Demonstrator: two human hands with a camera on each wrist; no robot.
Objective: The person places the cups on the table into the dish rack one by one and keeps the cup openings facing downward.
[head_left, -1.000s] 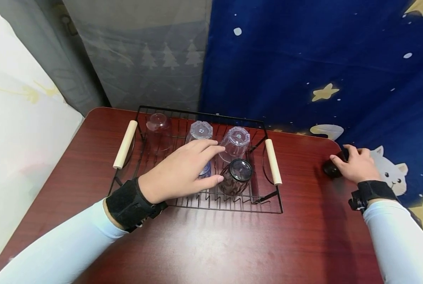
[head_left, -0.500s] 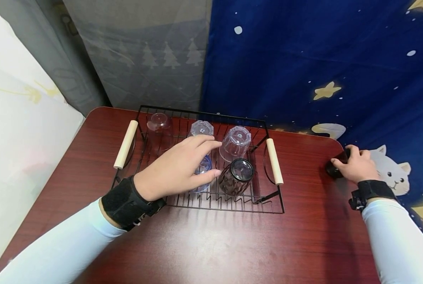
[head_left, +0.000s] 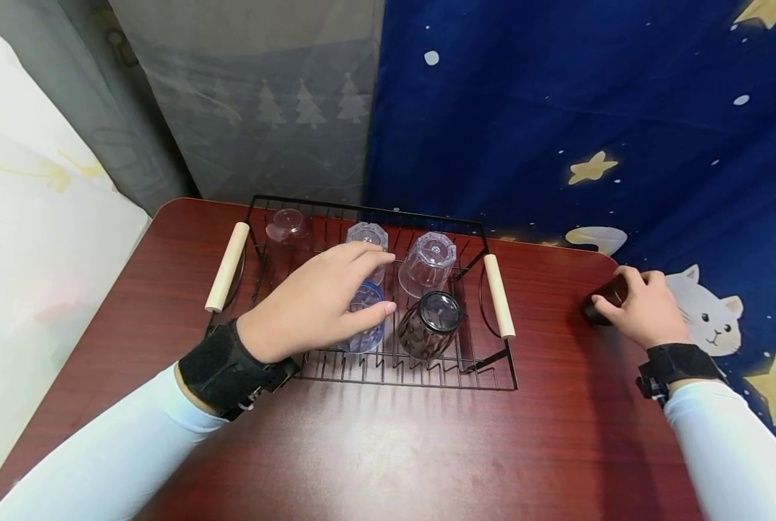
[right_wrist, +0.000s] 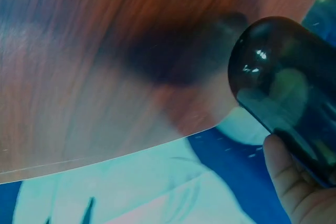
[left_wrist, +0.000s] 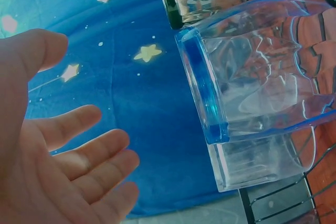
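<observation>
My left hand (head_left: 319, 300) hovers above the wire rack, fingers apart and relaxed, holding nothing. Under it sits an upside-down blue-tinted glass (head_left: 368, 329), partly hidden; the left wrist view shows that glass (left_wrist: 247, 77) apart from the fingers (left_wrist: 94, 153). To its right stands a dark faceted glass (head_left: 429, 329), also inverted. Near the table's back right corner, my right hand (head_left: 651, 307) grips a dark, see-through glass (head_left: 598, 307). The right wrist view shows the rounded end of this dark glass (right_wrist: 278, 77), with my thumb (right_wrist: 281, 166) against its side.
The black wire rack (head_left: 404, 382) has pale wooden handles (head_left: 499, 297) at both ends. Behind stand a tall clear glass (head_left: 288, 246) and two clear faceted glasses, one (head_left: 429, 264) in full view. Curtains hang behind the reddish-brown table (head_left: 375, 449).
My left hand has drifted slightly left, uncovering more of the blue-tinted glass. My right hand still grips the dark glass, which sits slightly further left now. The head view has shifted a little.
</observation>
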